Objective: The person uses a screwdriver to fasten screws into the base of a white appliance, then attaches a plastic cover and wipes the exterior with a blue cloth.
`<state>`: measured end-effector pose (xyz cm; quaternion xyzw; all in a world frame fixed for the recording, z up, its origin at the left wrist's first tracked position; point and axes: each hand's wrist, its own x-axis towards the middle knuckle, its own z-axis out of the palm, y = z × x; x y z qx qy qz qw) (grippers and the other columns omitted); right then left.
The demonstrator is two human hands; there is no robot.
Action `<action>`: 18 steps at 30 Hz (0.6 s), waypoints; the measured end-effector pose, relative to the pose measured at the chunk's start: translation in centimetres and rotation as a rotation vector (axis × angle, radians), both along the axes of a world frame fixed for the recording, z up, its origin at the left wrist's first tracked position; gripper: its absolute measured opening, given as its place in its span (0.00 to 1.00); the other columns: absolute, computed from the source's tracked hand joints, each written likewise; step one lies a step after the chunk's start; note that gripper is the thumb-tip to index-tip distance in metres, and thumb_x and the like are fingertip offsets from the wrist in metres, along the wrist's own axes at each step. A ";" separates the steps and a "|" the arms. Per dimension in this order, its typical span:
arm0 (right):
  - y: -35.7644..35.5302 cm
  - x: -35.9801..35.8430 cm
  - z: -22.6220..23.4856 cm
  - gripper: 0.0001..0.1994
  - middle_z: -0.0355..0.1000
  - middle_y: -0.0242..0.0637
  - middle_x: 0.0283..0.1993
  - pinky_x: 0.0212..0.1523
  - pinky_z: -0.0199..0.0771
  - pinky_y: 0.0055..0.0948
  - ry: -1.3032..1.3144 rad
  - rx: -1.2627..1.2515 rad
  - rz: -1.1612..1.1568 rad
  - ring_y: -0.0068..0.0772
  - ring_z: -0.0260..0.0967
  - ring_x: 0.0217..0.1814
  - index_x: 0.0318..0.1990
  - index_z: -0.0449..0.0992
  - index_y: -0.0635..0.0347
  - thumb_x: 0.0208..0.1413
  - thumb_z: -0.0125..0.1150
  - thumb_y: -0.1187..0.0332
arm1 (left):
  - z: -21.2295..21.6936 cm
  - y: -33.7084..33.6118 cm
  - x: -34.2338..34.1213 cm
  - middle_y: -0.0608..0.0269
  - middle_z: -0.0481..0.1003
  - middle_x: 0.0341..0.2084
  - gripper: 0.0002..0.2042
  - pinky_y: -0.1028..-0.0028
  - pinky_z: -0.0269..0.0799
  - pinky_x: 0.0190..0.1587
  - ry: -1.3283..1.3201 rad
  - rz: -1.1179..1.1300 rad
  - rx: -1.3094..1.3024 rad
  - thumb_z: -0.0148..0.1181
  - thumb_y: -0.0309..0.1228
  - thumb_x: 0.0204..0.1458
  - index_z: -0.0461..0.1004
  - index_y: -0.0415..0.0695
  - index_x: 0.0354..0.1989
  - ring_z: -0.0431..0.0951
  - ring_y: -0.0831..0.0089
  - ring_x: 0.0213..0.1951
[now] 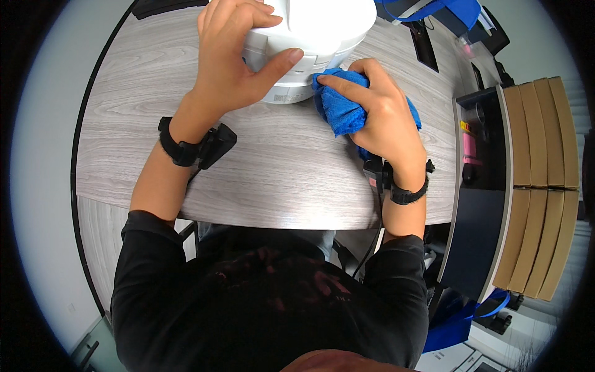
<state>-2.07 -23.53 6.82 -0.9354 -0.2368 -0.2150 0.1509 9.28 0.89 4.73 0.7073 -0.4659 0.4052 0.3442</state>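
Note:
A white rounded plastic container (328, 28) stands at the far middle of the table, its top cut off by the upper edge of the view. My left hand (238, 62) holds its left side, with the thumb across the front and the fingers over the upper part. In my right hand (385, 111) is a bunched blue cloth (339, 105). The cloth touches the container's lower right front, and part of it hangs out beyond my fingers on the right. A label with a printed code shows low on the container's front.
The wood-grain table (266, 180) curves along its near edge. At right stands a dark shelf unit (474, 229) beside stacked brown cardboard boxes (539, 136). Black strapped devices sit on both wrists; a cable (374, 239) hangs by the right one. Blue bags (455, 12) lie at far right.

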 end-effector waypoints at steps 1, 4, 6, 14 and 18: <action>0.0 -0.1 0.1 0.34 0.74 0.38 0.47 0.45 0.81 0.38 0.027 0.001 -0.004 0.45 0.75 0.46 0.51 0.85 0.43 0.28 0.74 0.81 | 0.0 0.1 0.0 0.57 0.74 0.49 0.20 0.62 0.64 0.59 0.004 -0.005 -0.004 0.75 0.29 0.47 0.75 0.43 0.48 0.72 0.59 0.58; -0.1 -0.6 0.9 0.35 0.73 0.38 0.48 0.46 0.80 0.40 0.092 0.041 0.003 0.47 0.74 0.47 0.52 0.85 0.43 0.27 0.72 0.82 | 0.0 0.2 -0.1 0.57 0.74 0.49 0.20 0.62 0.64 0.59 0.006 0.010 0.010 0.75 0.29 0.47 0.75 0.43 0.48 0.72 0.59 0.58; -0.6 -0.9 1.5 0.36 0.72 0.40 0.48 0.48 0.78 0.43 0.114 0.119 0.043 0.50 0.73 0.48 0.52 0.84 0.42 0.27 0.70 0.84 | 0.0 0.2 -0.1 0.57 0.74 0.49 0.20 0.62 0.64 0.59 0.007 0.006 0.005 0.75 0.29 0.47 0.75 0.43 0.48 0.72 0.59 0.58; -0.4 -0.2 0.8 0.33 0.74 0.39 0.47 0.45 0.81 0.37 -0.028 0.067 0.036 0.45 0.76 0.46 0.52 0.85 0.45 0.29 0.74 0.80 | 0.1 0.1 -0.1 0.57 0.74 0.49 0.20 0.61 0.64 0.59 0.005 0.013 0.011 0.75 0.29 0.48 0.75 0.43 0.48 0.72 0.59 0.58; -0.2 -0.2 0.6 0.33 0.74 0.39 0.47 0.45 0.81 0.37 -0.025 0.050 0.030 0.45 0.76 0.46 0.53 0.85 0.44 0.31 0.74 0.80 | 0.0 0.2 -0.1 0.57 0.74 0.49 0.20 0.61 0.63 0.59 0.007 0.011 0.007 0.75 0.30 0.48 0.75 0.43 0.48 0.72 0.59 0.58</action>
